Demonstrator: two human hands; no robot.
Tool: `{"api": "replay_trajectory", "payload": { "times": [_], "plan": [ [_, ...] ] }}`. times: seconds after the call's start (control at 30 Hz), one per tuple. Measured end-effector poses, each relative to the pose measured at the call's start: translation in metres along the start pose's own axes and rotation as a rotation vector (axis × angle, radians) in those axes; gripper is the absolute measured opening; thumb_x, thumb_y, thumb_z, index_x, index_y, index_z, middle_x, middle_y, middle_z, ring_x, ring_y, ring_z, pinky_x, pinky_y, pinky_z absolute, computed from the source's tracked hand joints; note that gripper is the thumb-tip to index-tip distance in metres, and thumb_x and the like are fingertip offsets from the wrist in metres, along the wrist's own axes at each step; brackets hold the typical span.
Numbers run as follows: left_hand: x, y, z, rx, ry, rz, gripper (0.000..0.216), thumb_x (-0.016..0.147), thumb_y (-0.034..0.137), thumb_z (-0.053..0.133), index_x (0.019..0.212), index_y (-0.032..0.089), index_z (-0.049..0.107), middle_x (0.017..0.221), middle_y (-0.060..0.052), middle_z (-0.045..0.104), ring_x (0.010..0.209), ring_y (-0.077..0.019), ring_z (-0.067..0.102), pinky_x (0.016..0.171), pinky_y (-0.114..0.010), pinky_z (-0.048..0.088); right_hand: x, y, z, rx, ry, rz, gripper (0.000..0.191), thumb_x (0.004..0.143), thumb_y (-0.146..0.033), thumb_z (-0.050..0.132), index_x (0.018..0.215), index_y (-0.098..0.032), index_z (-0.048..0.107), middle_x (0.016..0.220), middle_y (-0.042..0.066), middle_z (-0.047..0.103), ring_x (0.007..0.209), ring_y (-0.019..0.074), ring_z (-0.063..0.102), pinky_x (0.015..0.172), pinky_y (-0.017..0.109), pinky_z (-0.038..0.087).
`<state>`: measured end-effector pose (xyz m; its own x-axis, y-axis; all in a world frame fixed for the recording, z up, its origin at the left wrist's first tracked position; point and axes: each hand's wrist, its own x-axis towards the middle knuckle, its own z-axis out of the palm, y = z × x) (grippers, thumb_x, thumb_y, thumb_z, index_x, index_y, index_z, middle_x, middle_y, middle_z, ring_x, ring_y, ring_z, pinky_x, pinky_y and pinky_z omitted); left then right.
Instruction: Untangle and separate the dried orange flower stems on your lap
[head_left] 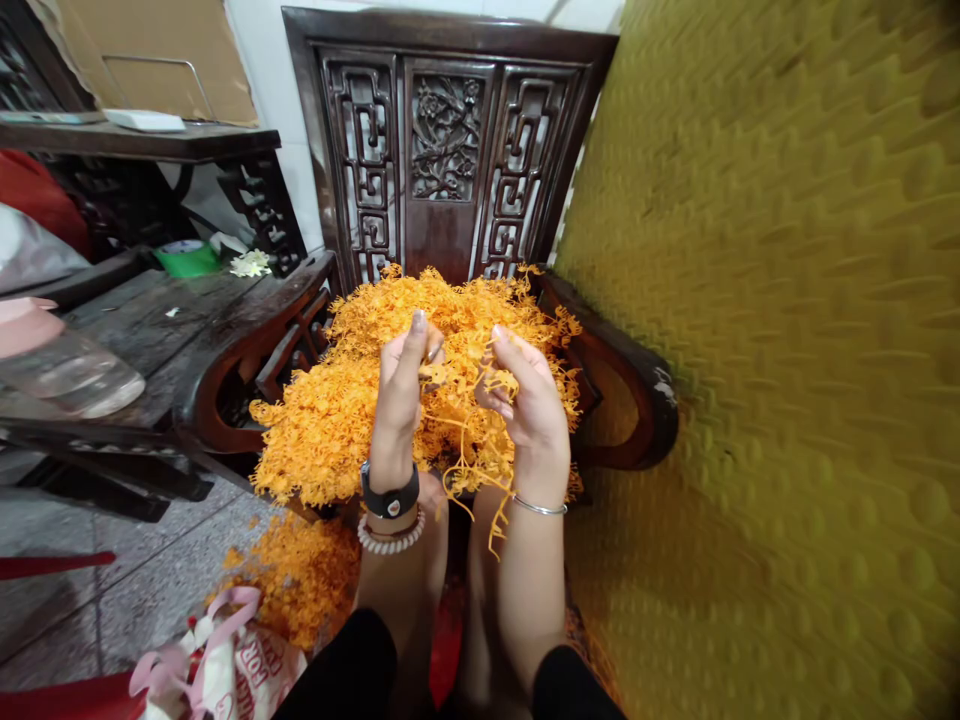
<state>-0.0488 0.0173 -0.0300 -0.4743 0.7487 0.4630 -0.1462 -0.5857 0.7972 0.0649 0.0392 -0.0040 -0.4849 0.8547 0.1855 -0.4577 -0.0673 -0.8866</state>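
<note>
A big heap of orange, stringy plastic pieces (pixel 337 420) covers the seat of a dark carved wooden chair (pixel 450 130). Above the heap my left hand (pixel 401 385) is raised with its fingers pinched on a small orange piece (pixel 433 372). My right hand (pixel 529 395) sits beside it, fingers curled round a tangle of orange strands (pixel 469 470) that hangs down between my wrists. The two hands are close together, nearly touching at the fingertips. A black watch and a bead bracelet are on the left wrist, a thin bangle on the right.
A tall yellow bumpy panel (pixel 772 350) fills the right side. More orange pieces (pixel 300 570) lie on the tiled floor by a pink-handled bag (pixel 225 660). At left stand a dark wooden table (pixel 150 320), a clear bottle (pixel 67 370) and a green lid (pixel 187 260).
</note>
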Motion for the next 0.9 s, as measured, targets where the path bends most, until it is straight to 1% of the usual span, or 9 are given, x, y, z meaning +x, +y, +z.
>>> {"api": "replay_trajectory", "payload": {
  "times": [0.13, 0.2, 0.27, 0.33, 0.47, 0.53, 0.67, 0.8, 0.9],
  "plan": [
    [0.000, 0.002, -0.002, -0.111, -0.053, -0.066, 0.048, 0.076, 0.064, 0.044, 0.060, 0.020, 0.036, 0.054, 0.004, 0.025, 0.046, -0.0080, 0.024, 0.044, -0.024, 0.023, -0.002, -0.002, 0.002, 0.041, 0.025, 0.008, 0.021, 0.071, -0.033, 0.064, 0.070, -0.021, 0.047, 0.055, -0.008, 0.036, 0.035, -0.0001, 0.021, 0.030, 0.016, 0.010],
    [0.001, 0.002, -0.002, -0.137, -0.121, -0.085, 0.044, 0.068, 0.056, 0.061, 0.063, 0.020, 0.037, 0.055, 0.005, 0.026, 0.045, -0.0066, 0.025, 0.043, -0.023, 0.023, 0.000, 0.000, 0.003, 0.051, 0.030, 0.010, 0.020, 0.071, -0.034, 0.063, 0.072, -0.021, 0.048, 0.055, -0.008, 0.037, 0.035, 0.0001, 0.021, 0.030, 0.016, 0.011],
    [0.002, 0.000, 0.000, -0.123, -0.116, -0.088, 0.040, 0.065, 0.043, 0.071, 0.065, 0.020, 0.038, 0.056, 0.006, 0.029, 0.047, -0.0060, 0.030, 0.045, -0.021, 0.027, 0.004, 0.004, 0.003, 0.073, 0.032, 0.003, 0.020, 0.070, -0.034, 0.064, 0.073, -0.021, 0.049, 0.055, -0.009, 0.037, 0.035, 0.0002, 0.020, 0.029, 0.016, 0.012],
    [0.002, -0.001, 0.005, -0.091, -0.066, -0.075, 0.036, 0.069, 0.041, 0.068, 0.065, 0.019, 0.040, 0.057, 0.005, 0.033, 0.049, -0.0065, 0.034, 0.048, -0.021, 0.031, 0.007, 0.009, 0.003, 0.086, 0.030, -0.008, 0.020, 0.070, -0.034, 0.064, 0.073, -0.021, 0.049, 0.056, -0.008, 0.038, 0.035, 0.0005, 0.021, 0.029, 0.016, 0.014],
    [-0.003, -0.002, 0.014, -0.007, -0.003, -0.019, 0.041, 0.080, 0.057, 0.045, 0.063, 0.019, 0.043, 0.059, 0.002, 0.034, 0.052, -0.0091, 0.035, 0.049, -0.024, 0.032, 0.012, 0.016, 0.004, -0.005, 0.034, -0.010, 0.022, 0.071, -0.035, 0.064, 0.069, -0.020, 0.048, 0.059, -0.006, 0.040, 0.039, 0.0019, 0.027, 0.029, 0.016, 0.017],
    [-0.005, -0.001, 0.015, 0.058, -0.039, 0.013, 0.046, 0.081, 0.060, 0.039, 0.061, 0.019, 0.042, 0.058, 0.002, 0.033, 0.052, -0.0097, 0.034, 0.048, -0.024, 0.030, 0.013, 0.017, 0.004, -0.062, 0.049, -0.026, 0.024, 0.071, -0.036, 0.064, 0.067, -0.020, 0.048, 0.059, -0.006, 0.040, 0.040, 0.0022, 0.027, 0.028, 0.016, 0.018],
    [-0.002, -0.001, 0.010, 0.206, -0.188, 0.039, 0.039, 0.080, 0.050, 0.051, 0.059, 0.017, 0.044, 0.056, 0.003, 0.033, 0.050, -0.0085, 0.031, 0.046, -0.023, 0.025, 0.014, 0.016, -0.002, -0.225, 0.042, -0.067, 0.028, 0.071, -0.040, 0.064, 0.063, -0.019, 0.047, 0.057, -0.007, 0.035, 0.040, 0.0026, 0.029, 0.027, 0.015, 0.022],
    [0.003, -0.003, 0.002, 0.107, -0.047, 0.020, 0.037, 0.080, 0.044, 0.053, 0.057, 0.018, 0.041, 0.053, 0.004, 0.029, 0.047, -0.0080, 0.027, 0.044, -0.023, 0.022, 0.010, 0.013, -0.005, -0.381, -0.047, -0.070, 0.037, 0.077, -0.043, 0.057, 0.053, -0.018, 0.044, 0.045, -0.008, 0.033, 0.032, 0.0023, 0.032, 0.028, 0.016, 0.024],
    [-0.001, 0.003, 0.004, -0.024, 0.017, -0.048, 0.036, 0.078, 0.044, 0.056, 0.057, 0.019, 0.041, 0.054, 0.003, 0.031, 0.047, -0.0088, 0.028, 0.043, -0.024, 0.026, 0.005, 0.017, 0.003, -0.276, -0.153, -0.143, 0.045, 0.079, -0.041, 0.055, 0.045, -0.018, 0.039, 0.037, -0.009, 0.031, 0.028, 0.0022, 0.029, 0.028, 0.017, 0.023]
  ]
}}
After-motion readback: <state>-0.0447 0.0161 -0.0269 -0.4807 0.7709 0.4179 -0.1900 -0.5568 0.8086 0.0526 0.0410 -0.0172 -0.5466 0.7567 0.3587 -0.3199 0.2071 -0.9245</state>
